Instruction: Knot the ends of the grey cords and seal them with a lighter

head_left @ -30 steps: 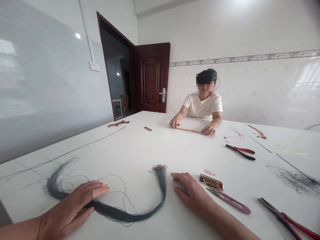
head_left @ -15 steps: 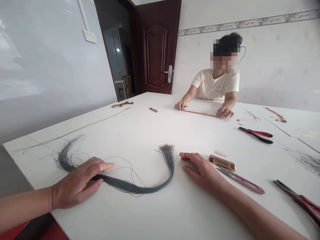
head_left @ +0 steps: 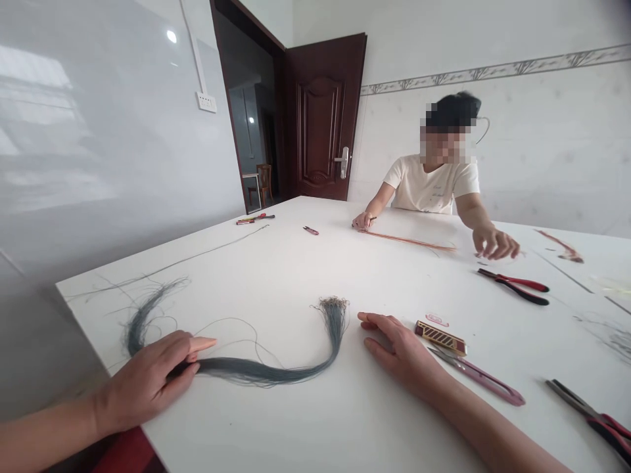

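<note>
From the head view, the left hand (head_left: 148, 384) is lying palm-down on the white desk (head_left: 296, 420), its fingers (head_left: 197, 345) laid flat and close together, pressing down on a dark bundle of wire (head_left: 276, 373). The bundle is curving in a shallow U across the desk: one end is fanning out beyond the left hand toward the desk's left edge, the other is rising to a frayed tip (head_left: 334, 305) just beside the right hand (head_left: 399, 348). Loose strands are looping off it between the two hands.

The right hand is resting flat on the desk, fingers spread slightly and holding nothing, its fingertips near the frayed tip but apart from it. Just to its right a gold box cutter (head_left: 440, 337) is lying, and a pink snipper (head_left: 478, 376) is touching the forearm's side. Red-handled pliers (head_left: 596, 420) are lying near the right edge.

No containers are showing on the desk; everything is lying bare on its surface.

Across the desk a person in a pale shirt (head_left: 431, 187) is sitting, one hand at the end of a copper strand (head_left: 409, 241), the other reaching near a second pair of pliers (head_left: 515, 287). A dark door (head_left: 323, 118) is standing open behind.
</note>
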